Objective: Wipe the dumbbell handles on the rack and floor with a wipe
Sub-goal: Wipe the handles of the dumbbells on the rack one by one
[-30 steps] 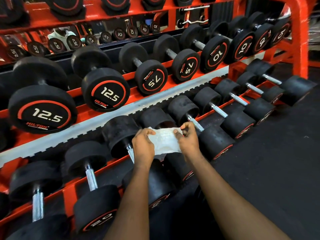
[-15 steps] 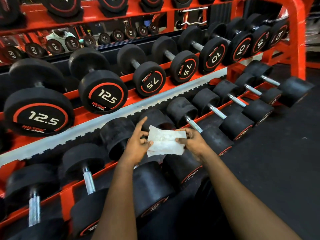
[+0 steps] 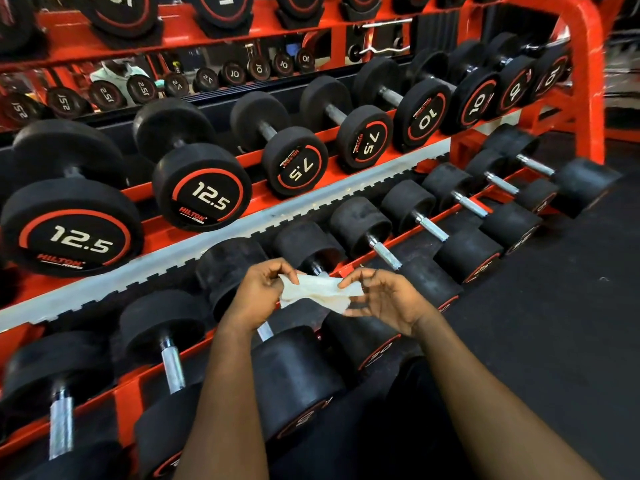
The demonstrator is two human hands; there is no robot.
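Note:
A white wipe [image 3: 317, 292] is stretched between my two hands above the bottom shelf of the red rack [image 3: 588, 81]. My left hand [image 3: 261, 292] pinches its left edge between thumb and fingers. My right hand [image 3: 384, 301] pinches the right edge, palm turned up, the other fingers spread. Under the wipe lie black dumbbells with chrome handles; one handle [image 3: 265, 330] shows just below my left wrist, another [image 3: 386, 252] lies up and to the right of the wipe. The wipe touches no handle.
The middle shelf holds dumbbells marked 12.5 [image 3: 204, 188], 7.5 [image 3: 298, 161] and 10 [image 3: 424, 114]. More chrome handles [image 3: 172, 367] run along the bottom shelf to the left and right. Dark rubber floor [image 3: 554, 323] lies to the right. A mirror behind the rack reflects weights.
Both hands have turned the wipe: it was held flat and open, and now it is pulled into a narrower, creased strip. My right palm has rotated upward.

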